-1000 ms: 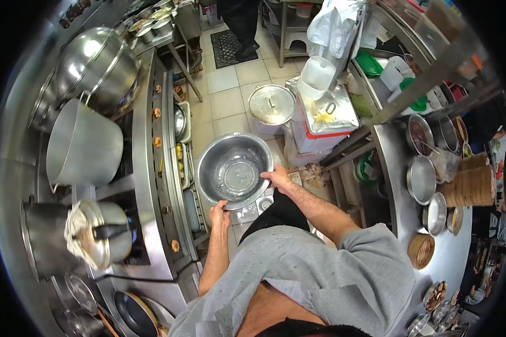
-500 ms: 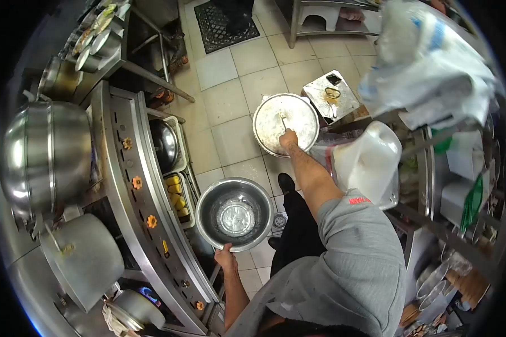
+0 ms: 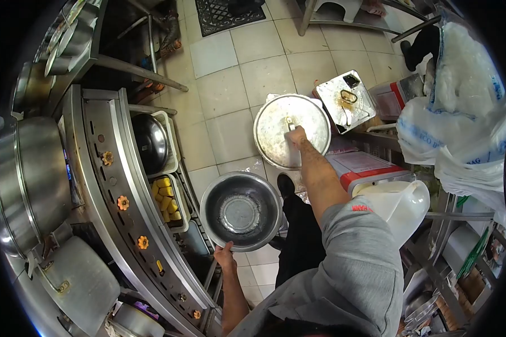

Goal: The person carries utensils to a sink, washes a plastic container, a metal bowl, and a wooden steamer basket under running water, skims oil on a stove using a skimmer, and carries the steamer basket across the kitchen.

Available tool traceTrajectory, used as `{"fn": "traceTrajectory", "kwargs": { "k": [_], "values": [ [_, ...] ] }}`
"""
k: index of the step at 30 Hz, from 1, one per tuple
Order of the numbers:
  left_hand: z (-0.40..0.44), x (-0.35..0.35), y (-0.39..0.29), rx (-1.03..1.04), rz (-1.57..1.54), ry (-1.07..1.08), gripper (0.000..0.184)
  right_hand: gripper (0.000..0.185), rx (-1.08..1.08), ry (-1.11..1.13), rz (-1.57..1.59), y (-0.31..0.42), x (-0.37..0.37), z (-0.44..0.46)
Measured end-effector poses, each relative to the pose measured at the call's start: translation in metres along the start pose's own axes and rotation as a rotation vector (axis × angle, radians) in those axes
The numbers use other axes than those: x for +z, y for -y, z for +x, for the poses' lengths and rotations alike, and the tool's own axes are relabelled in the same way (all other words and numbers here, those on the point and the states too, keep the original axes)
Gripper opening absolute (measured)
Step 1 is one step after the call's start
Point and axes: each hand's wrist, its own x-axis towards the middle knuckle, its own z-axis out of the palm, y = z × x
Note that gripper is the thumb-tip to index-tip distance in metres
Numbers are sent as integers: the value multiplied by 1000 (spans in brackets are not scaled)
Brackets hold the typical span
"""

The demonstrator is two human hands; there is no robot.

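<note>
My left hand grips the near rim of a wide metal basin, its fingers closed on the edge. A little liquid seems to lie in the basin, though I cannot be sure. Farther forward, my right hand is closed around the handle of a round, stained metal lid. Whatever is under the lid is hidden. Right beside the lid is a square metal tin with a handle on top.
Along the left runs a steel stove with orange knobs and large pots. Below it sit a crate holding a dark bowl and a tray of yellow pieces. At right are a white jug and plastic bags.
The view has shifted slightly. Both hands keep their holds on the basin and the lid handle. A red-and-white box beside the jug now shows more clearly.
</note>
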Motion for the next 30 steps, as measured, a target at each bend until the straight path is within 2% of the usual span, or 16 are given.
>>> {"fn": "traceTrajectory", "kwargs": {
  "k": [2, 3, 7, 9, 10, 11, 13, 14, 15, 16, 19, 20, 22, 24, 27, 30],
  "values": [
    [12, 9, -7, 28, 93, -8, 21, 39, -49, -126, 81, -5, 3, 18],
    [16, 12, -10, 54, 189, -18, 21, 38, -6, -184, 60, 22, -15, -7],
    [41, 57, -35, 112, 97, 141, 22, 40, -222, -132, 83, 58, -50, 28],
    [56, 89, -41, 87, 55, 238, 29, 37, -183, -93, 236, 105, -87, -16],
    [60, 108, -44, 128, -49, 345, 27, 35, -142, -46, 393, 129, -102, -39],
    [64, 129, -45, 171, -43, 364, 24, 35, -148, -50, 383, 138, -107, -50],
    [71, 169, -42, 181, -6, 408, 24, 23, -268, -176, 472, 150, -111, -65],
    [75, 188, -38, 164, 43, 430, 24, 23, -283, -170, 459, 147, -108, -65],
    [63, 213, -41, 193, -203, 541, 23, 23, -351, -145, 394, 138, -104, -60],
    [65, 232, -34, 124, -215, 577, 20, 24, -421, -113, 327, 129, -98, -56],
    [64, 276, -15, 70, -50, 566, 11, 30, -489, -150, 13, 96, -80, -61],
    [72, 286, -3, -7, -176, 728, 16, 35, -475, -140, -107, 86, -77, -69],
    [59, 284, -22, -85, 105, 863, 39, 34, -517, -243, -225, 53, -62, -60],
    [50, 275, -23, 304, 429, 787, 50, 34, -458, -222, -272, 40, -60, -75],
    [60, 234, -1, 300, 533, 761, 48, 33, -431, -210, -273, 24, -57, -64],
    [56, 164, 26, 98, 345, 758, 50, 33, -426, -217, -317, 17, -54, -56]
  ]
}}
